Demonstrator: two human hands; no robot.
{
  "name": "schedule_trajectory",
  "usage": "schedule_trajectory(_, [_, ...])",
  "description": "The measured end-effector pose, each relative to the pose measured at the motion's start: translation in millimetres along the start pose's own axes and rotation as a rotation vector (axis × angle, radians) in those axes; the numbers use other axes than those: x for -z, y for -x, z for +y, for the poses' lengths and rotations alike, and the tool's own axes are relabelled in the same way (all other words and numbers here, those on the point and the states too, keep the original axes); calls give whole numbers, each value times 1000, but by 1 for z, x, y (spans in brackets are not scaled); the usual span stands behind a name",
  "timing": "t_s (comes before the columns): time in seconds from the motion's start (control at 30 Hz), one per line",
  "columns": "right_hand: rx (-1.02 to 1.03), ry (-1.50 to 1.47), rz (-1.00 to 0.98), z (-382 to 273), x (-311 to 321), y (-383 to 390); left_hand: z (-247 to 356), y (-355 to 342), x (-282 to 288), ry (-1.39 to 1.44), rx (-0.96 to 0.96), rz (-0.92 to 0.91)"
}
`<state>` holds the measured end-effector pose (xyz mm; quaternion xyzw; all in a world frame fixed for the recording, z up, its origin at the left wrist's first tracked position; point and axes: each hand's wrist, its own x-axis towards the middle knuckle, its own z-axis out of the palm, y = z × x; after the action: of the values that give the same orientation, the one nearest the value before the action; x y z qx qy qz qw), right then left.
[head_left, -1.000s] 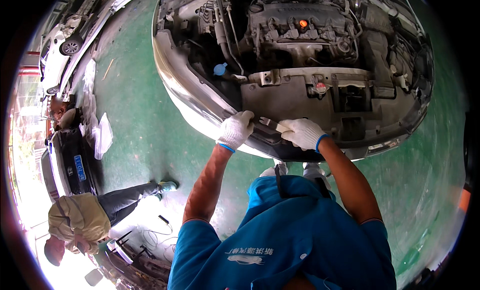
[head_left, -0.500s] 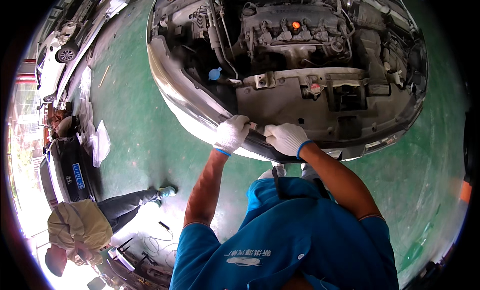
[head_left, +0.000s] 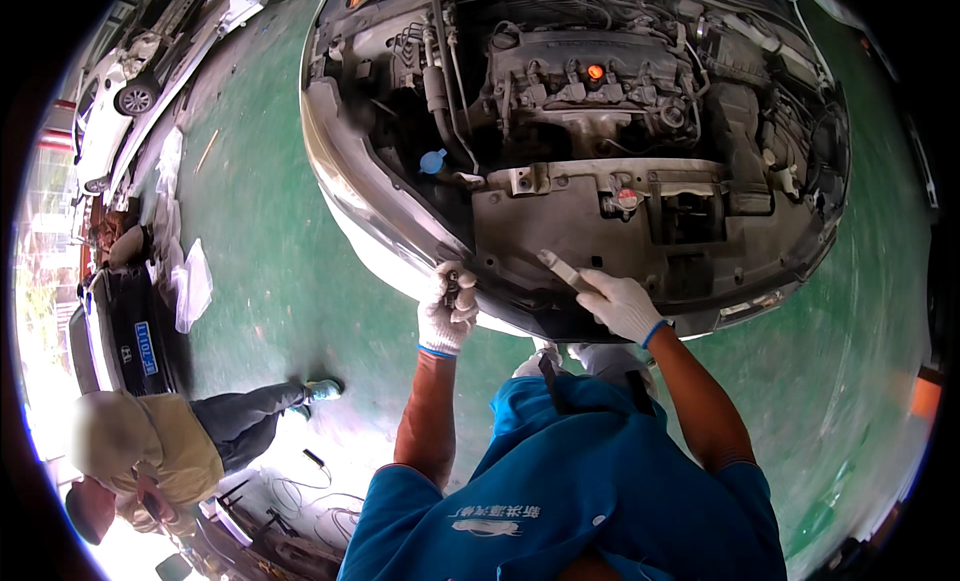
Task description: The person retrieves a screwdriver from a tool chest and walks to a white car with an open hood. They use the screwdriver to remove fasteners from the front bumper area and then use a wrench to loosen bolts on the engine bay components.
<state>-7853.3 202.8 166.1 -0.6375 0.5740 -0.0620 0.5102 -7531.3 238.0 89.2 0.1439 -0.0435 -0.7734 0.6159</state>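
My left hand (head_left: 446, 316), in a white knit glove, is closed and turned with curled fingertips upward at the left front edge of an open car bay. Between its fingers sits a small dark part (head_left: 452, 282), too small to make out exactly. Over the front panel (head_left: 535, 226), my right hand (head_left: 622, 306), gloved too, grips a flat, pale, bar-shaped tool (head_left: 563, 270). The tool's free end points up and left, above the panel. Behind it lies the engine (head_left: 590, 66), with an orange dipstick handle (head_left: 595, 72).
A blue reservoir cap (head_left: 432, 162) and a radiator cap (head_left: 626, 199) show in the bay. At left, a person (head_left: 175, 446) stands near a dark bumper (head_left: 145, 331), with plastic sheeting (head_left: 193, 286) behind. Cables (head_left: 300, 496) lie on the floor.
My hands have parted. The left has drawn back from the panel edge and turned over, showing the small dark part; the right has moved rightward and nearer, its tool now plainly visible.
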Motion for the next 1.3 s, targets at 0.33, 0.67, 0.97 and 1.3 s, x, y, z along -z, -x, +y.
schedule_trajectory(0.33, [252,38,-10,10,-2,-57,-2,-20,-50,-269,-39,106])
schedule_trajectory(0.67, [175,175,-78,-52,4,-116,-39,-56,-74,-784,61,672])
schedule_trajectory(0.97, [15,253,-105,-89,0,-124,-29,-82,-68,-842,261,520])
schedule_trajectory(1.3, [-310,101,-358,-147,8,-162,5,-107,-56,-744,371,429])
